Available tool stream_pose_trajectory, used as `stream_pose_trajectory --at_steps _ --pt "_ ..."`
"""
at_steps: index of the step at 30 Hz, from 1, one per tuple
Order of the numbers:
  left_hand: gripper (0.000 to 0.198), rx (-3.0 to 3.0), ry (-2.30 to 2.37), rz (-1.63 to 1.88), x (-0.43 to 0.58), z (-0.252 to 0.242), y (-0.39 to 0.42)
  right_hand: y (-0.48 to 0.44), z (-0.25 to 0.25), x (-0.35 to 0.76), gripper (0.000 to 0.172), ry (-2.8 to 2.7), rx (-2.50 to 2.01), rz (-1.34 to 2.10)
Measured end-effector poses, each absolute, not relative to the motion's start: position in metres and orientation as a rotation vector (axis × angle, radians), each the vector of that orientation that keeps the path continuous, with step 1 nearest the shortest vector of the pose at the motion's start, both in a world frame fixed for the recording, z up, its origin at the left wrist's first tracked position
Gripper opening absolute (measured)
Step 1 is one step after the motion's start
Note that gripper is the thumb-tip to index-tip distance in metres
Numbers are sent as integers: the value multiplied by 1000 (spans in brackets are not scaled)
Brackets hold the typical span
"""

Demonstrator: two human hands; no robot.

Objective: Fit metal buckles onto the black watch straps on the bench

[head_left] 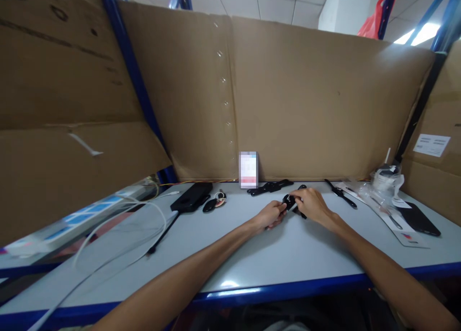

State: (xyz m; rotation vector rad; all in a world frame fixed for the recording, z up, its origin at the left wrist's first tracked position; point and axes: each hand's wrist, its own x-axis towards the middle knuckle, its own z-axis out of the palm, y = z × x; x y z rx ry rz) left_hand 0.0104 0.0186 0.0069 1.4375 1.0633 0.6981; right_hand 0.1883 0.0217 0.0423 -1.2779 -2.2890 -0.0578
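Both hands meet over the table, right of centre, around a small black watch (288,202) whose dark strap shows in part. My left hand (271,215) is closed on the watch from the left, thumb on top. From the other side, my right hand (310,202) pinches at it with bent fingers. A thin pale strip (292,208) shows below the right fingertips; whether it is held I cannot tell. Black strap ends stick out above and below the right hand. Several black straps (270,187) lie just behind the hands.
Left on the grey table (230,244) are a black box-like device (190,197), keys with a black fob (215,202), a white cable (163,216) and a power strip (82,218). A lit phone (248,170) leans against cardboard. Right lie another black watch (340,194), clear packaging (385,208) and a dark phone (419,219).
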Motion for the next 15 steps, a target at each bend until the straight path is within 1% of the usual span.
stream_pose_trajectory --at_steps 4,10,15 --pt "37 1446 1076 695 11 9 17 23 42 189 39 -2361 -1121 51" --pt "36 1427 1078 685 10 10 16 24 42 190 35 -2269 -1299 -11" --pt "35 1440 1095 678 11 12 14 23 42 186 35 -2324 -1063 104"
